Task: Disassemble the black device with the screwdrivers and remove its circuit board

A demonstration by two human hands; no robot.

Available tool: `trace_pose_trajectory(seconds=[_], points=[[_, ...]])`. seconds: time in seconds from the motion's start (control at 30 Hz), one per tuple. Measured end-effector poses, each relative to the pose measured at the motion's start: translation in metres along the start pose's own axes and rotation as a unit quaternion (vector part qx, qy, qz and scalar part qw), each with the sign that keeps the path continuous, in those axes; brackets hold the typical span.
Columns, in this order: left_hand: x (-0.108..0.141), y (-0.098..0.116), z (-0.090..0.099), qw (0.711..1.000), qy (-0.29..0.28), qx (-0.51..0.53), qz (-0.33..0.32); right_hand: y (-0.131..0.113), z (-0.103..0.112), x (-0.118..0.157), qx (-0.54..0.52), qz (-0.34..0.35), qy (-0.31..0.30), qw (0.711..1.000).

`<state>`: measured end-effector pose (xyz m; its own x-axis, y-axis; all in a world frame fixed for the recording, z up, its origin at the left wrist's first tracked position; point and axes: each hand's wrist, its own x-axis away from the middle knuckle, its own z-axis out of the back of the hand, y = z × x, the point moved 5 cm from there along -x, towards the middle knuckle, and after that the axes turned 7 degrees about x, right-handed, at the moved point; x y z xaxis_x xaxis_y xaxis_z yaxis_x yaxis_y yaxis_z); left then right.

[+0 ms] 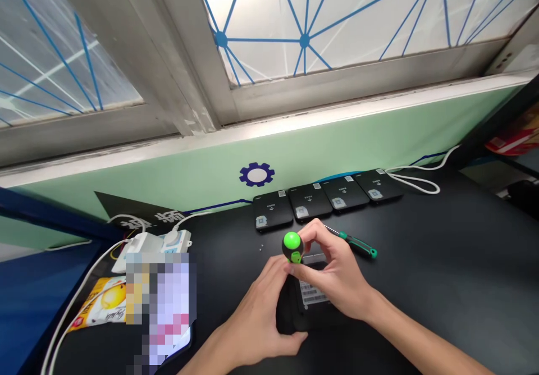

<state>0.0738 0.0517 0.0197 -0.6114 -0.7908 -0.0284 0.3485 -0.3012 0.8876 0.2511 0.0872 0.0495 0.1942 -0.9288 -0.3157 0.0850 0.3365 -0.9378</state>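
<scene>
"Pale green wall (210,179) below the window (357,27), and a dark table (442,274) running up against it. Where's the work?"

"On the table under both hands: one black case (309,295) with a printed label."

"What are the fingers doing?"

"On the right hand (343,277), they're pinched round a green-topped driver (292,246) standing roughly upright by the case's far left corner, probably so pressure goes straight down. Its tip is hidden."

"And the left hand (259,302)?"

"Spread along the case's left side, fingertips beside the driver, thumb at the near edge. Likely steadying, though I can't tell whether those fingers grasp anything."

"Why are the tiny bits (261,247) over there?"

"Screws, perhaps; beyond the left hand they'd be reachable without getting brushed, I'd guess."

"Elbow room?"

"Most lies rightward, past the second screwdriver (357,246). Ahead, four more cases (309,201) line the wall edge. Leftward is tighter: a partly blurred phone (182,344), a snack packet (101,305) and a power strip (181,243)."
</scene>
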Motion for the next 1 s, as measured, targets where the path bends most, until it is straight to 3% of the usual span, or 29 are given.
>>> trace_pose_trajectory(seconds=[0.2,0.47,0.87,1.0], points=[[0.001,0.001,0.0,1.0,0.0,0.005,0.004,-0.006,-0.002,-0.001,0.0,0.031,-0.017,0.999],[0.002,-0.003,-0.001,1.0,0.001,-0.009,0.017,0.001,-0.001,-0.001,-0.016,-0.008,-0.015,1.0],[0.005,-0.011,-0.003,0.999,-0.016,-0.027,0.019,-0.014,-0.002,-0.004,-0.006,0.014,-0.059,0.998],[0.003,-0.01,-0.002,1.0,-0.017,-0.017,0.018,-0.008,-0.003,-0.002,-0.036,-0.022,-0.046,0.998]])
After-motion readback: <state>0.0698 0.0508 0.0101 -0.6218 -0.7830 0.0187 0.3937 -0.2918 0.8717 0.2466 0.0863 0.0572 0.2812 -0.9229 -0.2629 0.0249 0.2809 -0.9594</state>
